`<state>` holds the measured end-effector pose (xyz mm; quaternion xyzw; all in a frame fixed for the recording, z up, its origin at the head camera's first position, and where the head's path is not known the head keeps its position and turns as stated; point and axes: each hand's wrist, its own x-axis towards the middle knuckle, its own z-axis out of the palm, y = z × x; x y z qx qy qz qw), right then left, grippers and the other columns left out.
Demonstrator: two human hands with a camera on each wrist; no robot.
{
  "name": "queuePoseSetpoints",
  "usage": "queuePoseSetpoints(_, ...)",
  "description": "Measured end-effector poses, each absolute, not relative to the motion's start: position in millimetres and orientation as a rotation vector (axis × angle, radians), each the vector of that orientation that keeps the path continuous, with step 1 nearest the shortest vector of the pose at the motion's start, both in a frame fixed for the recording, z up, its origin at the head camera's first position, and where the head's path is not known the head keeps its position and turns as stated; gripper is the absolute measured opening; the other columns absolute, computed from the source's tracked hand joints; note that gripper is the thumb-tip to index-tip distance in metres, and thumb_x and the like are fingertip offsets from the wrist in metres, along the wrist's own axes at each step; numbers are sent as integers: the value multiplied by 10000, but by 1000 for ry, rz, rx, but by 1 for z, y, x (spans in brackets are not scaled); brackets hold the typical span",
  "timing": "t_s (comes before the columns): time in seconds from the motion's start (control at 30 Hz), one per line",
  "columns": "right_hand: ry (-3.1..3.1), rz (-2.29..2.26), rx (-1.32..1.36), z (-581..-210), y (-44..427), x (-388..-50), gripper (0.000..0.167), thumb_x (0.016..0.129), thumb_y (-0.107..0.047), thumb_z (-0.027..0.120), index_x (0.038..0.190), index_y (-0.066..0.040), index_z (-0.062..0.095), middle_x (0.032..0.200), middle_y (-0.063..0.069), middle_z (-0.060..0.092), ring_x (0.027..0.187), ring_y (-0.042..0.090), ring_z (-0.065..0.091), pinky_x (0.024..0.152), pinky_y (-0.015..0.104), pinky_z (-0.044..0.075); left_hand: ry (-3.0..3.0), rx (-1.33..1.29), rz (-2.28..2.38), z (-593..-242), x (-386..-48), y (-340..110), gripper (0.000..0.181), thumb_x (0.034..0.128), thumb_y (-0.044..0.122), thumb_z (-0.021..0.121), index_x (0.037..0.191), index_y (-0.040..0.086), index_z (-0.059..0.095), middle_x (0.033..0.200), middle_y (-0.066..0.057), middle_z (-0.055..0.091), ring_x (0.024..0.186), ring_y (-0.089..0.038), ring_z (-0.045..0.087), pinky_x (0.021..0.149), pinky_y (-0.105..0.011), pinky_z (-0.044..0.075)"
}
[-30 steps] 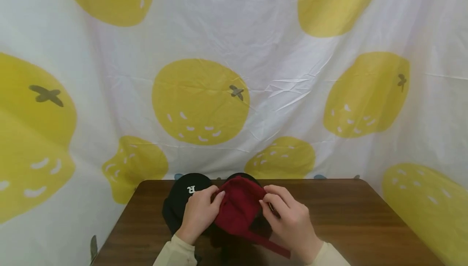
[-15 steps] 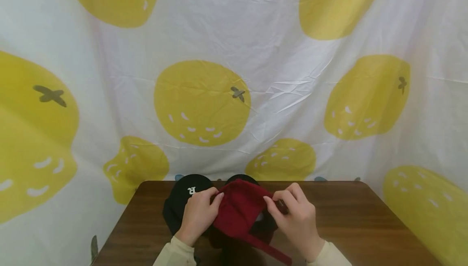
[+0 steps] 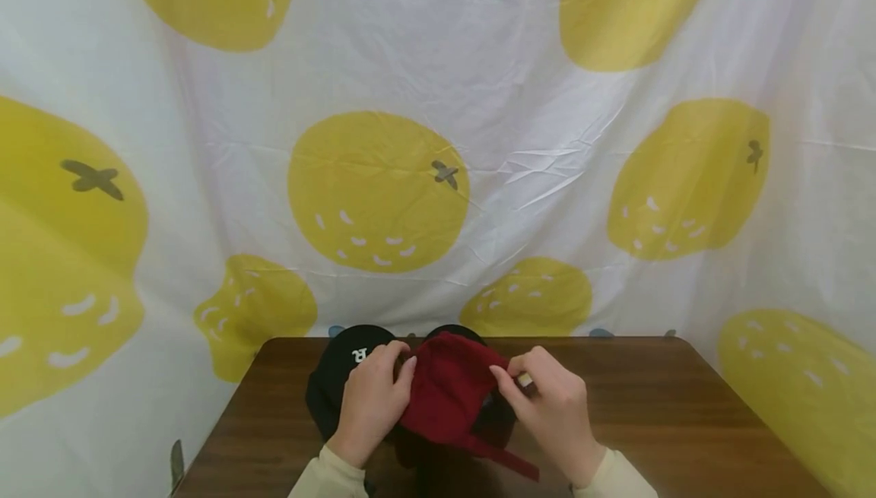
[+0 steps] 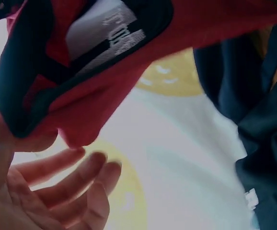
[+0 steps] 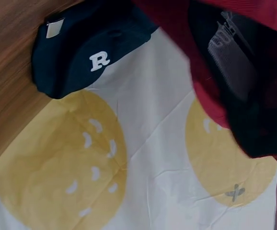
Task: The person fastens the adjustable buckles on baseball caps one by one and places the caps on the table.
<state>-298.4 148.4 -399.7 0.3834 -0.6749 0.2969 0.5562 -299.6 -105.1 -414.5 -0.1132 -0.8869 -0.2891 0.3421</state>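
Observation:
Both hands hold a red baseball cap [image 3: 448, 388] up above the table. At its left edge my left hand [image 3: 372, 399] pinches the cloth, its other fingers loosely bent in the left wrist view. Thumb and fingertips of my right hand [image 3: 556, 414] pinch the right edge. The cap's dark-lined inside and a grey label [image 4: 102, 33] show in the left wrist view. A red strip, seemingly its brim seen edge-on, slants down to the right. Only a sliver of the right hand shows in the right wrist view.
A black cap [image 3: 331, 384] with a white R stands left on the brown wooden table [image 3: 671, 407]. Behind the red cap is a second dark cap [image 5: 71, 52], also with a white R. A lemon-print cloth [image 3: 520, 201] hangs around the table.
My right hand has shifted slightly right and changed its hold on the cap's edge. A small pale tag now shows by its fingers. The left hand has barely moved.

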Motion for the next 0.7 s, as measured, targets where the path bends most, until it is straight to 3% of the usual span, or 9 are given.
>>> queuePoseSetpoints(0.13,-1597,721,884,-399,148,-298,219,827,-141,821,762,-134,612,717,-63,546,587,22,493,495,145,397,-2179,-331,-597,-406,-289,-99,123,918,172,726,1018,102,713,903,-34,619,809,-232,595,646,-394,539)
queuePoseSetpoints(0.33,-1624,763,835,-399,148,-298,225,792,-115,841,761,-139,620,724,-66,563,593,40,522,506,161,428,-1861,-572,-487,-389,-272,-85,84,920,105,633,908,63,704,922,-75,611,887,-269,585,783,-418,533)
queuePoseSetpoints(0.57,-1705,800,718,-396,148,-302,254,737,-113,885,760,-177,640,737,-100,601,630,69,567,565,165,450,-1587,-948,-225,-387,-253,-62,202,894,124,497,890,40,680,932,-116,628,868,-304,594,699,-386,517)
queuePoseSetpoints(0.7,-1746,796,653,-395,149,-304,247,751,-154,885,745,-205,643,726,-117,595,683,83,545,608,184,425,-1688,-1088,-80,-402,-250,-49,251,918,147,448,964,96,689,1035,-85,634,973,-280,586,700,-378,488)
